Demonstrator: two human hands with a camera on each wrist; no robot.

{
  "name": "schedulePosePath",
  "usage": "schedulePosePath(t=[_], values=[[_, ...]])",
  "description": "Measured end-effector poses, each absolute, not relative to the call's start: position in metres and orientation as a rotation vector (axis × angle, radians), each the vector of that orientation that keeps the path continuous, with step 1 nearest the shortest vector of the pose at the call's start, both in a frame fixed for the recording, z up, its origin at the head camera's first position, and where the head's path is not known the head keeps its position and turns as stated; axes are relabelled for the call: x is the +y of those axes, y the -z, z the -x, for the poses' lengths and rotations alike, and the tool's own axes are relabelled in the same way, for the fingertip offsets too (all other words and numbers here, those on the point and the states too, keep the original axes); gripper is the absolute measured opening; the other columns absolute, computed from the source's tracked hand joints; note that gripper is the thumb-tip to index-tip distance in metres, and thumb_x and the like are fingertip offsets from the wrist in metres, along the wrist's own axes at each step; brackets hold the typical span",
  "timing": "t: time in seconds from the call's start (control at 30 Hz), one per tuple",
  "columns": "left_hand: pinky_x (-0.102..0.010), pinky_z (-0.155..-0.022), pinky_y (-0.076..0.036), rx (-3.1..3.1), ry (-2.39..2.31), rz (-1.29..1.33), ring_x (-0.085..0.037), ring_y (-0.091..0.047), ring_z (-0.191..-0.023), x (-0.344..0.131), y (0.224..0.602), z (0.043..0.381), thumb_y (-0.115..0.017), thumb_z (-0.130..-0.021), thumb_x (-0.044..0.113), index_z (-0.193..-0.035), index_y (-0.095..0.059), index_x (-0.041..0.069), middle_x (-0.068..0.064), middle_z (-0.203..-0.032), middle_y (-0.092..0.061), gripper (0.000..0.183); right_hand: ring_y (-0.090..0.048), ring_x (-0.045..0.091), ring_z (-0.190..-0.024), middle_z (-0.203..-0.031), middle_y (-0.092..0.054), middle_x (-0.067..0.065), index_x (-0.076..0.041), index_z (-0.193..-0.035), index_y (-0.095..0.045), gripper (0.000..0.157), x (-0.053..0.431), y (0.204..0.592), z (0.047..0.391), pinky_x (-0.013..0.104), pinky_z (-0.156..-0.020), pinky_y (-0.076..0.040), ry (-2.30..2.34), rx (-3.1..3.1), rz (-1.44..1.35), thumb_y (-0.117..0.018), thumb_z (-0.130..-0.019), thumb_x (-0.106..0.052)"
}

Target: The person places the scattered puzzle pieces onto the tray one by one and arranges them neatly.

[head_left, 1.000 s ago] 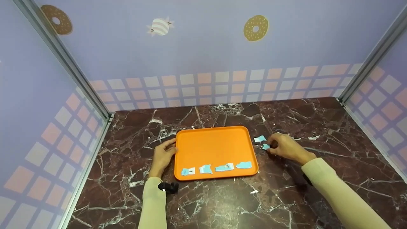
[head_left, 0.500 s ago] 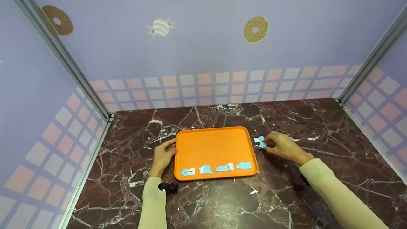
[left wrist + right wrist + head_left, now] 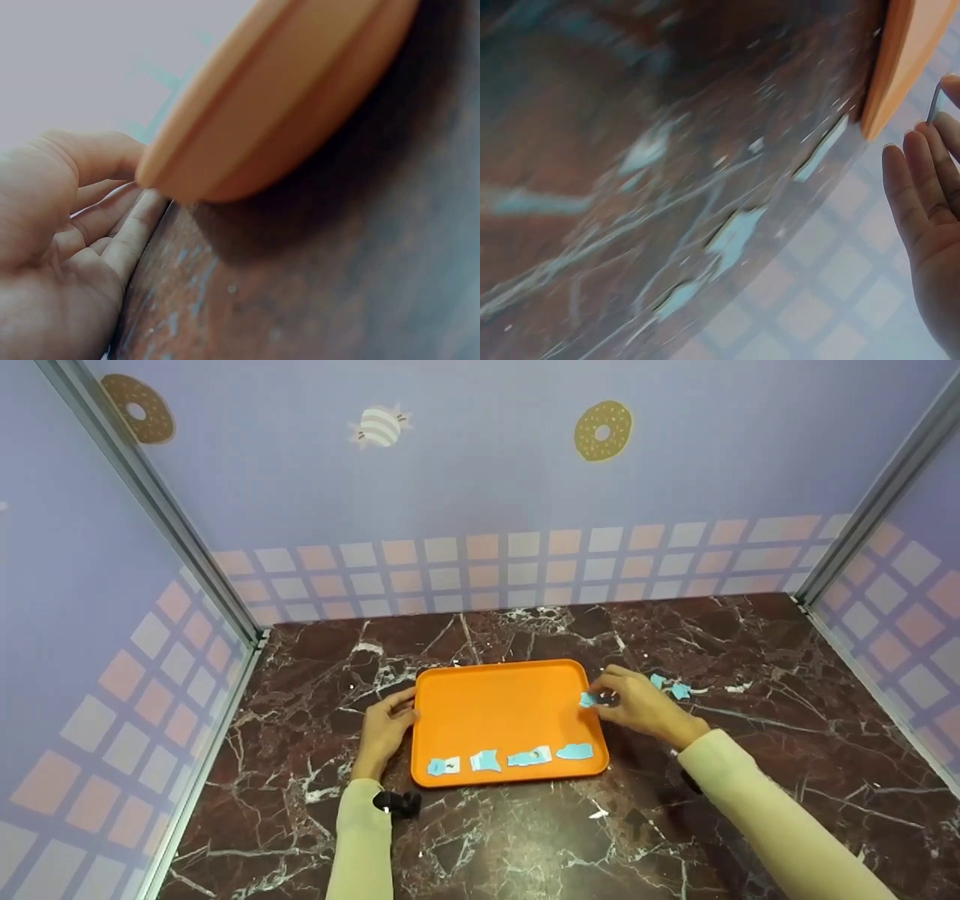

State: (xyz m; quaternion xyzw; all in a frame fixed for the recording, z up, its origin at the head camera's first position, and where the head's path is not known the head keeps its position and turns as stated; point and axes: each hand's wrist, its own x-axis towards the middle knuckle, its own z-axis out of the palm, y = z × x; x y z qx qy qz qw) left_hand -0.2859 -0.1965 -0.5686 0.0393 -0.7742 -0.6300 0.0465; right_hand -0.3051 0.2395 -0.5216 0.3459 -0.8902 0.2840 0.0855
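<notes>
My right hand point(image 3: 636, 706) pinches a small flat light-blue puzzle piece point(image 3: 588, 700) between thumb and fingers, over the right rim of the orange tray point(image 3: 499, 705). In the right wrist view the held piece point(image 3: 934, 103) appears edge-on. At the tray's left side my left hand point(image 3: 386, 731) holds the rim, and the left wrist view has the thumb point(image 3: 112, 154) against it. Along the tray's near edge lie several blue-and-white pieces in a row, among them a left-end piece point(image 3: 443, 766) and a right-end piece point(image 3: 575, 751).
Right of the tray, two more blue pieces lie on the dark marbled table: one piece point(image 3: 658, 681) and another piece point(image 3: 680, 691). A third piece point(image 3: 821, 150) shows near the tray in the right wrist view. A white scrap point(image 3: 598, 814) lies in front. Patterned walls enclose the table.
My right hand has moved left with the pinched piece, from the table to over the tray's right rim, uncovering two pieces behind it. The left hand and the tray have stayed put.
</notes>
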Motion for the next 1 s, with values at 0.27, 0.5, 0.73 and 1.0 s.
schedulePosePath(t=[0.27,0.5,0.73,1.0], values=[[-0.022,-0.085,-0.057,-2.335,1.951,-0.098,-0.041,-0.068,-0.119,-0.195,0.569,0.287,-0.068,-0.096,-0.008,-0.138,-0.067,-0.008,-0.029,-0.127,-0.069,0.042,-0.068,0.027,-0.088,-0.099,-0.067,0.010,0.001,-0.105,-0.075,0.019,0.210,0.518,0.304,0.042,-0.078,-0.061,-0.817,-2.657,-1.090,-0.081,-0.087,0.001],[-0.019,-0.084,-0.056,-2.330,1.947,-0.110,-0.039,-0.069,-0.118,-0.197,0.570,0.289,-0.067,-0.095,-0.010,-0.136,-0.068,-0.007,-0.029,-0.125,-0.071,0.042,-0.070,0.027,-0.094,-0.104,-0.068,0.010,-0.001,-0.107,-0.076,0.016,0.183,0.514,0.303,0.041,-0.084,-0.061,-0.835,-2.675,-1.161,-0.079,-0.092,-0.002],[-0.020,-0.086,-0.057,-2.335,1.945,-0.119,-0.038,-0.069,-0.119,-0.196,0.569,0.289,-0.068,-0.094,-0.010,-0.137,-0.068,-0.007,-0.028,-0.126,-0.070,0.043,-0.070,0.027,-0.098,-0.106,-0.068,0.010,-0.001,-0.108,-0.075,0.016,0.159,0.512,0.302,0.040,-0.088,-0.060,-0.870,-2.665,-1.199,-0.078,-0.092,-0.002],[-0.021,-0.087,-0.057,-2.328,1.942,-0.124,-0.039,-0.069,-0.118,-0.196,0.570,0.289,-0.068,-0.094,-0.009,-0.136,-0.068,-0.008,-0.028,-0.125,-0.070,0.042,-0.070,0.026,-0.100,-0.107,-0.068,0.009,-0.002,-0.110,-0.075,0.017,0.137,0.513,0.300,0.039,-0.090,-0.060,-0.904,-2.673,-1.223,-0.078,-0.093,-0.003]])
